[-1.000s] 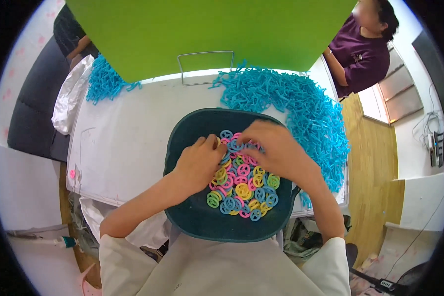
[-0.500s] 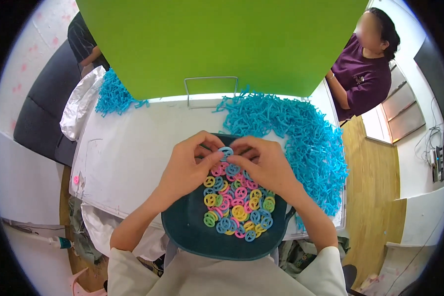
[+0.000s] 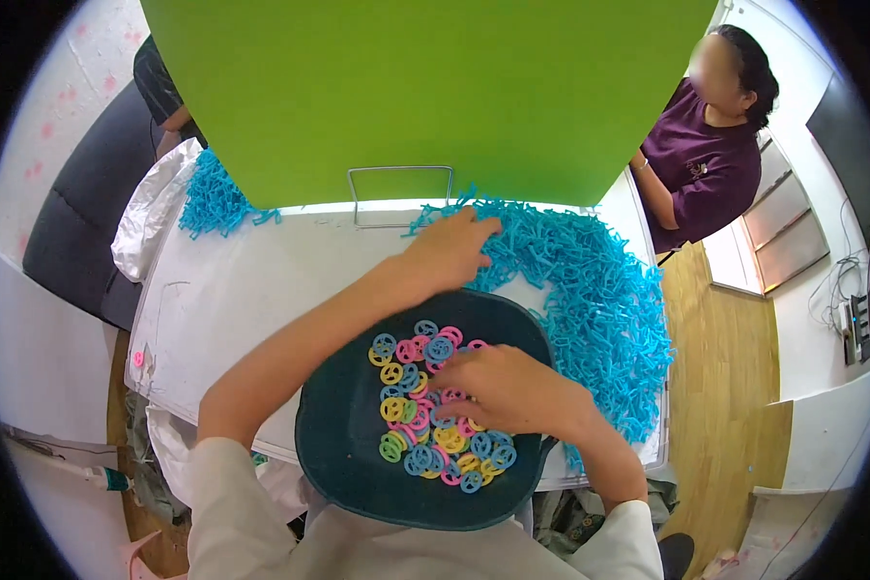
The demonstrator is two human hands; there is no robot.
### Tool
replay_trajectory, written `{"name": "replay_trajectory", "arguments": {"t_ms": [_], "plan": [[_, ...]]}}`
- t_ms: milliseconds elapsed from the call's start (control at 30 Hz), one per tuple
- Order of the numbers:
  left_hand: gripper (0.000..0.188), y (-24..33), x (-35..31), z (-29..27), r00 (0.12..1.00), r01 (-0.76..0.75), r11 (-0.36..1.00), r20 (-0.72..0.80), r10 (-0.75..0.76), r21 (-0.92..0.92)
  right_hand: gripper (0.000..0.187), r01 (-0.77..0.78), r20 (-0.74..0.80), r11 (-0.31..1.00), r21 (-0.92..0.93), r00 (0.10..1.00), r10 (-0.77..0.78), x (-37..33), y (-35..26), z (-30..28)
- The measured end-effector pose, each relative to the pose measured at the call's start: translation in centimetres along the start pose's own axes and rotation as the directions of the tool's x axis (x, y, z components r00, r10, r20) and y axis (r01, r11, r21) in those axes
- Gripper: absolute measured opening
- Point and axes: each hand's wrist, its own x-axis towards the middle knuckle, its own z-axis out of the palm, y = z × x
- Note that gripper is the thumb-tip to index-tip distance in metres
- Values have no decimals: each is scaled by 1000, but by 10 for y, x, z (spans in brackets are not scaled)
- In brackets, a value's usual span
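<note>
Left hand (image 3: 451, 253) reaches upper centre, fingers spread flat on blue strip heap (image 3: 590, 290) on counter (image 3: 251, 290). Right hand (image 3: 507, 389) curled over coloured rings (image 3: 425, 406) in dark tray (image 3: 343, 454), grip unclear. Advice: pinch few strips, steady tray.

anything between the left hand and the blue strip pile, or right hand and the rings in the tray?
Nothing visible. The left hand lies on the near edge of the blue plastic pile. The right hand rests directly on the coloured rings inside the dark tray.
</note>
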Motion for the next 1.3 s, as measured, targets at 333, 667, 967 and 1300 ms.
{"name": "replay_trajectory", "arguments": {"t_ms": [333, 667, 967, 1300], "plan": [[17, 33, 0, -50, 949, -9, 963, -305, -76, -269, 32, -241, -678, 929, 283, 634, 371, -13, 30, -42], [18, 57, -50, -65, 910, 317, 375, 167, -380, -871, 25, 51, -667, 938, 343, 717, 205, 1, 30, -38], [32, 46, -102, -34, 922, 110, 992, 367, -125, 63, 17, 20, -543, 793, 609, 739, 398, 10, 37, -35], [24, 40, -114, -42, 945, 177, 982, 265, -189, 67, 14, -164, -459, 857, 489, 787, 413, 13, 38, -22]]}}
